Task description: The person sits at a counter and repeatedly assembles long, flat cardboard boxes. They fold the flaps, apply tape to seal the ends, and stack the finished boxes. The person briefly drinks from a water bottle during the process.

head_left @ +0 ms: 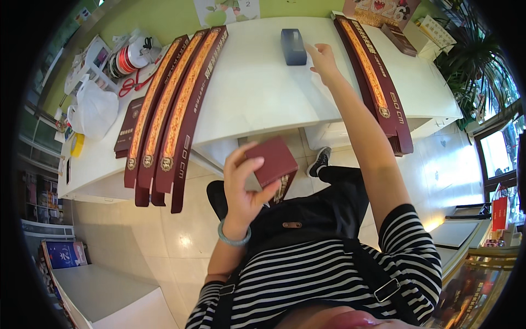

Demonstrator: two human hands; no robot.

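My left hand (241, 178) grips a maroon cardboard box (274, 159) near its end, above my lap and before the table's front edge. The box tilts so that its square end faces up; gold lettering shows on one side, and its lower part is hidden. On the table, a dark blue tape dispenser (294, 55) stands toward the back. My right hand (324, 61) reaches out just right of it, thumb and index finger apart, the other fingers bent. Nothing shows between those fingers; whether a fingertip touches the dispenser I cannot tell.
Three long maroon boxes (183, 115) with orange picture strips lie side by side on the white table (257, 93), overhanging its front edge. Another long box (378, 88) lies right. Ribbon spools (127, 59), red scissors (134, 83), a white plastic bag (96, 107) and yellow tape (77, 145) crowd the left.
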